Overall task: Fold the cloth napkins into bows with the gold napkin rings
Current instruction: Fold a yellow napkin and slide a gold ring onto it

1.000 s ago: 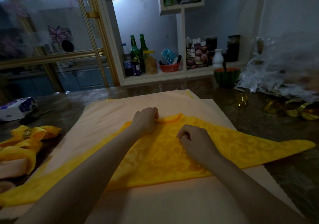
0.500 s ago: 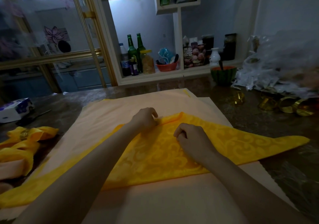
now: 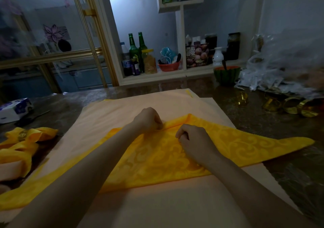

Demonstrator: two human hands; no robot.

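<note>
A yellow patterned napkin (image 3: 245, 145) lies as a wide triangle on a pale cloth (image 3: 114, 112) that covers the counter. Its far tip is rolled back toward me. My left hand (image 3: 149, 119) pinches the rolled edge near the tip, fingers curled. My right hand (image 3: 194, 140) grips the same roll just to the right, knuckles up. Finished yellow napkin bows (image 3: 21, 140) lie at the left edge, one with a gold ring around its middle. Several loose gold napkin rings (image 3: 291, 105) sit on the counter at the right.
A tissue pack (image 3: 14, 108) lies at far left. A watermelon-patterned bowl (image 3: 227, 74) and crumpled plastic bags (image 3: 280, 69) stand at back right. An open shelf with green bottles (image 3: 135, 52) and jars lines the back. The dark marble counter (image 3: 298, 175) shows on the right.
Both hands have stayed on the napkin's rolled tip, working it slightly toward me. The view has shifted a little; the napkin's spread corners have not moved.
</note>
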